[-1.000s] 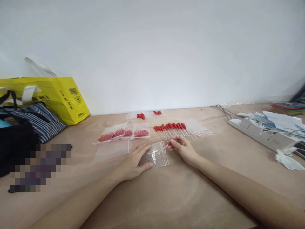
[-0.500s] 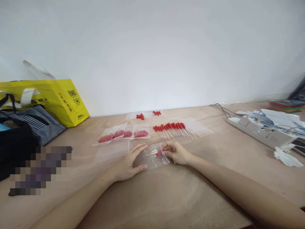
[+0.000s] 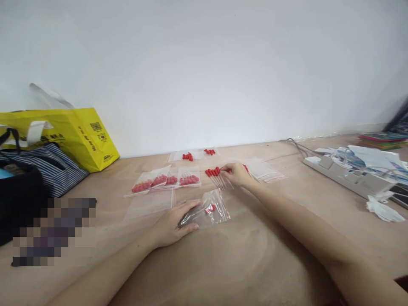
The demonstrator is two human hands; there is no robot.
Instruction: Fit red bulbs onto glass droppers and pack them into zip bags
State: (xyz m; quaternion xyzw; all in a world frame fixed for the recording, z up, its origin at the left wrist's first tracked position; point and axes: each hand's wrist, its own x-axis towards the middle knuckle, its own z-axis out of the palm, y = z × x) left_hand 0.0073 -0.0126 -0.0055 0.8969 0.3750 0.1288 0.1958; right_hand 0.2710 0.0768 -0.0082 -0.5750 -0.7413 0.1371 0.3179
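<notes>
A clear zip bag (image 3: 219,217) with a small red-tipped piece inside lies on the table in front of me. My left hand (image 3: 178,223) rests at its left edge, thumb and fingers spread apart. My right hand (image 3: 234,174) is over the row of red-tipped sticks (image 3: 214,171), its fingers pinched at one of the sticks and hiding part of the row. To the left of the row are several filled clear bags (image 3: 188,177), overlapping, with red tips showing through.
Flat zip bags (image 3: 266,170) lie right of the sticks, another flat bag (image 3: 149,204) at the left. More red-tipped pieces (image 3: 187,157) sit near the wall. A yellow bag (image 3: 95,144) stands left; a power strip (image 3: 344,176) and papers lie right.
My right hand has let go of the red-tipped piece in the clear bag and moved up to the row of sticks. My left hand has stayed nearly in place.
</notes>
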